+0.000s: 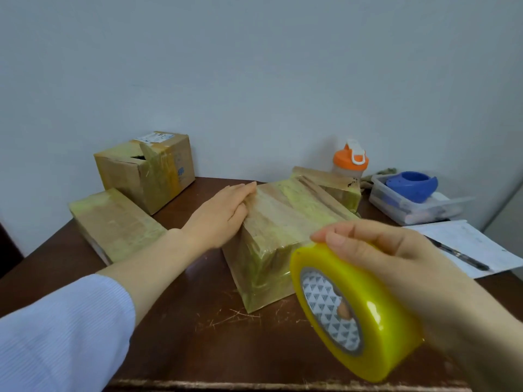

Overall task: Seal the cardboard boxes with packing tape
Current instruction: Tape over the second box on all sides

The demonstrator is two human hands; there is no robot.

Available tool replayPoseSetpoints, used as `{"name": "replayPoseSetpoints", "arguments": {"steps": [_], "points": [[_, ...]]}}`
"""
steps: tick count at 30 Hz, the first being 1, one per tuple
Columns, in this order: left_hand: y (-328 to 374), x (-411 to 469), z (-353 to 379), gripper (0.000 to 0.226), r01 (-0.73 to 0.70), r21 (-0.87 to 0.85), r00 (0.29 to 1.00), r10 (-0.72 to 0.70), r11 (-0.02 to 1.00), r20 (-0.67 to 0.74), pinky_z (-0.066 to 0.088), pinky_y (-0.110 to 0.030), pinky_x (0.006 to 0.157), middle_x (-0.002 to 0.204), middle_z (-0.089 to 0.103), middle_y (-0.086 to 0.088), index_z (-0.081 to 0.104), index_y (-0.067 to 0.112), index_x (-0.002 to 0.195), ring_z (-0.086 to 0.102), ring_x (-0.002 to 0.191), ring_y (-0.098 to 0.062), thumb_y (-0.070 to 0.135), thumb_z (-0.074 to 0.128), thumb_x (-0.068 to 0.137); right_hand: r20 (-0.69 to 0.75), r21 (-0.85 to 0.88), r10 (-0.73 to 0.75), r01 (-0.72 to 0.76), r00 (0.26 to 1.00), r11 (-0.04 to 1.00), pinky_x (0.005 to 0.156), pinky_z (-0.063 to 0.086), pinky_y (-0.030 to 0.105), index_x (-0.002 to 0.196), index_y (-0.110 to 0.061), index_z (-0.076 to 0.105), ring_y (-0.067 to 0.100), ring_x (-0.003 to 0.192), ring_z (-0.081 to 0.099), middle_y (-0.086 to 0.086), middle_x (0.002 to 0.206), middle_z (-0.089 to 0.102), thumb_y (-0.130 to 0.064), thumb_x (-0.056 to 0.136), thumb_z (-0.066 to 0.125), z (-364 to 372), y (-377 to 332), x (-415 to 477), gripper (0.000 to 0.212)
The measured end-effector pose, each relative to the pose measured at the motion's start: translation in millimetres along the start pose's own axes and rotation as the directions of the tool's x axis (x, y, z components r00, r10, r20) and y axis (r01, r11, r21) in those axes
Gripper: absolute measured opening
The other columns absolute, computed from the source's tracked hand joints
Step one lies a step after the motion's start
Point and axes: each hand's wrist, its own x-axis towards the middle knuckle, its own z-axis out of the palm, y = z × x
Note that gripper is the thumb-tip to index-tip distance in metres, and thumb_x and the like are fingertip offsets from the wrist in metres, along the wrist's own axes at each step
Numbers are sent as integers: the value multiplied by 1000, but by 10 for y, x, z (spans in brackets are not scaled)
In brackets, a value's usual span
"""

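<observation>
A cardboard box wrapped in yellowish tape lies in the middle of the dark wooden table. My left hand rests flat on its left top edge with fingers straight. My right hand grips a large roll of yellow packing tape in front of the box's near right corner. A stretched strip of tape seems to run from the roll onto the box top. Two more taped boxes sit at the left: a flat one and a taller one behind it.
Another box stands behind the middle one. An orange-capped bottle is at the back. A clear plastic tray holds a blue tape dispenser. Papers with a pen lie at the right.
</observation>
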Motion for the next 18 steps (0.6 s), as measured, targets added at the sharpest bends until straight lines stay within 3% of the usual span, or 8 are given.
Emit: {"name": "replayPoseSetpoints", "arguments": {"steps": [5, 9, 12, 16, 18], "points": [[-19, -1, -15, 48, 9, -16, 1000, -9, 1000, 4, 15, -17, 109, 151, 34, 5, 33, 20, 146, 24, 140, -8, 12, 30, 99, 3, 11, 88, -88, 996, 996, 54, 58, 39, 84, -24, 75, 47, 73, 67, 18, 81, 73, -42, 57, 71, 5, 286, -39, 33], [-3, 5, -44, 50, 30, -35, 999, -29, 999, 38, 21, -24, 113, 150, 34, 7, 33, 23, 146, 25, 139, -7, 14, 29, 97, 10, 45, 169, -169, 986, 985, 46, 54, 32, 81, -20, 76, 35, 53, 65, 14, 79, 73, -32, 68, 70, 56, 481, -54, 19], [28, -9, -73, 61, 42, -37, 997, -39, 998, 69, 22, -25, 112, 150, 34, 7, 34, 24, 146, 25, 138, -6, 28, 23, 86, -36, 9, 194, -194, 980, 981, 47, 54, 29, 78, -22, 76, 25, 52, 65, 11, 76, 72, -29, 76, 69, 64, 621, -13, 10], [177, 63, -165, 53, 112, 52, 987, -117, 992, 110, 13, -28, 114, 153, 30, 9, 32, 31, 146, 21, 141, -9, 50, 20, 99, 1, 20, 247, -247, 969, 969, 51, 57, 34, 80, -21, 76, 29, 60, 66, 14, 83, 73, -27, 79, 70, 39, 656, 92, 9], [383, 174, -193, 80, 168, 171, 965, -197, 971, 173, 7, -32, 115, 155, 26, 6, 28, 29, 148, 17, 143, -13, 71, 3, 85, 37, 18, 277, -278, 960, 960, 49, 56, 33, 81, -19, 76, 28, 56, 65, 19, 85, 72, -27, 79, 71, 40, 654, 135, 10]]}}
